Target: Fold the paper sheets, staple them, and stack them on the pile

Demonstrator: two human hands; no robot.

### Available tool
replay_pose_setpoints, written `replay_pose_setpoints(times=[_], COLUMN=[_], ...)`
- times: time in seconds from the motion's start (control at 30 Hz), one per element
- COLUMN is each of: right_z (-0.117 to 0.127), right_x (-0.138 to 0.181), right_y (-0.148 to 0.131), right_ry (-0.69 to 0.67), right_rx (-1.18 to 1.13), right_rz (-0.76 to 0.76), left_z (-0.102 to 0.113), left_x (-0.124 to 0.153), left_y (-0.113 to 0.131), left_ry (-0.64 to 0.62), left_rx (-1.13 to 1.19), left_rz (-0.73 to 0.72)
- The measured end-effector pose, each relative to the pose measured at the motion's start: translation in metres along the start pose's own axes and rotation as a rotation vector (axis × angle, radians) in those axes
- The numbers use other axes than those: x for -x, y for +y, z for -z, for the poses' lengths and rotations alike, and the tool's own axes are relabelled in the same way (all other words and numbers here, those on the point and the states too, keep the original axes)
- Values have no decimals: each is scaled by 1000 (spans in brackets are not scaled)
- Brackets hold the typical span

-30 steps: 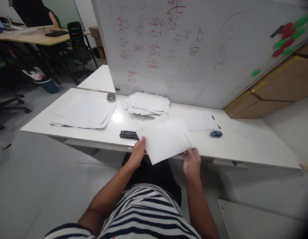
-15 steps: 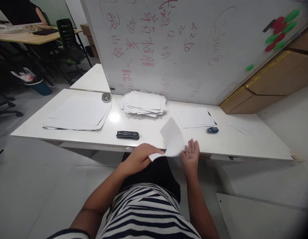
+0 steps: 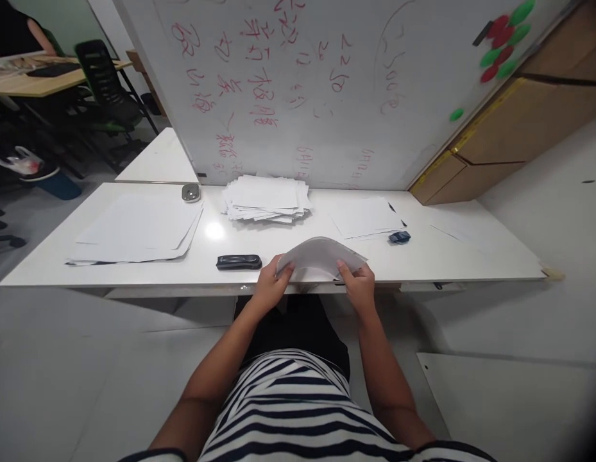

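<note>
Both hands grip a small sheaf of white paper point(image 3: 319, 255) by its two ends, and it bows upward in the middle. My left hand point(image 3: 272, 282) pinches the left end with the thumb on top. At the right end, my right hand point(image 3: 359, 284) holds it the same way. Close by on the left lies a black stapler point(image 3: 238, 262) on the white table point(image 3: 134, 274). Behind the sheaf sits an uneven pile of papers point(image 3: 266, 196). How many sheets are held cannot be made out.
Large sheets point(image 3: 134, 224) lie at the left, thinner sheets point(image 3: 367, 217) at the right beside a small dark blue object point(image 3: 399, 237). A round grey object point(image 3: 190, 192) stands near the whiteboard point(image 3: 278, 96). Cardboard boxes point(image 3: 490, 141) line the right. Another person point(image 3: 18, 32) is far left.
My right hand, open beside the paper before, has closed on its right end. The sheaf has turned level and now arches between both hands. The view has shifted slightly.
</note>
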State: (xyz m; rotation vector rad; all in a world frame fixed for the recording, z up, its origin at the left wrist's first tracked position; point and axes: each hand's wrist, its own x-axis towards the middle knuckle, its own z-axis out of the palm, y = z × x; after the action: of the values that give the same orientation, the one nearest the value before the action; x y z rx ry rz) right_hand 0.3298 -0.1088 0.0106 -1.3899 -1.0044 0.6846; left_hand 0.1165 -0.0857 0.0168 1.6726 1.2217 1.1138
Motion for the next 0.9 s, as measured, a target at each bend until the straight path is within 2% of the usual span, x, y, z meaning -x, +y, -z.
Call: replay_pose_setpoints(times=[0.17, 0.33, 0.43, 0.53, 0.6, 0.67, 0.77, 0.83, 0.9], right_z=[-14, -15, -14, -8, 0, 8, 15, 15, 13], right_x=[9, 19, 23, 29, 35, 41, 50, 56, 61], right_y=[-2, 3, 3, 0, -2, 0, 10, 19, 26], right_ry=[16, -7, 11, -15, -52, -96, -155, -174, -176], right_rx=[-21, -4, -15, 76, 160, 199, 179, 151, 97], right_rz=[-110, -157, -214, -237, -243, -299, -431, -491, -533], left_z=[-1, 9, 10, 16, 28, 48, 82, 100, 109], left_x=[2, 5, 8, 12, 13, 10, 1, -5, -10], left_y=[-7, -8, -4, 2, 5, 5, -7, -22, -37], left_ry=[107, 94, 92, 77, 88, 119, 97, 38, 6], left_rx=[152, 105, 117, 126, 108, 0, -408, -638, -711], left_rz=[157, 135, 181, 200, 159, 76, -61, -89, -72])
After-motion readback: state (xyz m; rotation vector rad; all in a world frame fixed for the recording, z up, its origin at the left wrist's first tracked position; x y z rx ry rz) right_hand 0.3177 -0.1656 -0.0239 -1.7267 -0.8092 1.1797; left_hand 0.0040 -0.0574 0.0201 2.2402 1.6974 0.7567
